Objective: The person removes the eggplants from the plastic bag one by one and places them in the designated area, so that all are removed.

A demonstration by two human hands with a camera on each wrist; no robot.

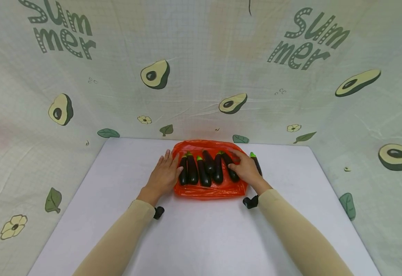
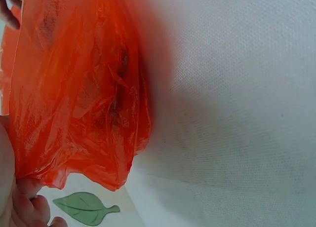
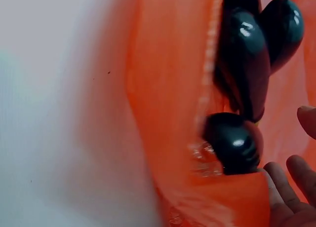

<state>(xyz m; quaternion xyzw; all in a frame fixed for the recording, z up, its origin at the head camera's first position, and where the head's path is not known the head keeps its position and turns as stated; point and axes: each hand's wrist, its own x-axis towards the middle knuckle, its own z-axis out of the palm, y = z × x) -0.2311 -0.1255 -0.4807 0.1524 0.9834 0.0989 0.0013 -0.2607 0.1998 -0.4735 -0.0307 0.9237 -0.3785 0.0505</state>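
Precariously, bag rim: the thin, crinkled red-orange plastic bag [image 1: 209, 193] looks flimsy; its slack front wall could fold over or tear should either hand drag it.
Loose eggplant: one slim, dark, green-capped eggplant [image 1: 256, 164] lies outside, right of the bag, on the smooth white table [image 1: 204, 234]; a bump from the right wrist could roll it.
Bagged eggplants: six glossy, near-black, elongated eggplants [image 1: 204, 175] sit inside, green caps mostly toward the back, rounded ends forward and shining.
Left hand: the left hand [image 1: 163, 174] lies unclenched, fingers extended at the bag's left edge.
Right hand: the right hand [image 1: 245, 166], thumb and fingers parted above the rightmost bagged eggplant, appears released.
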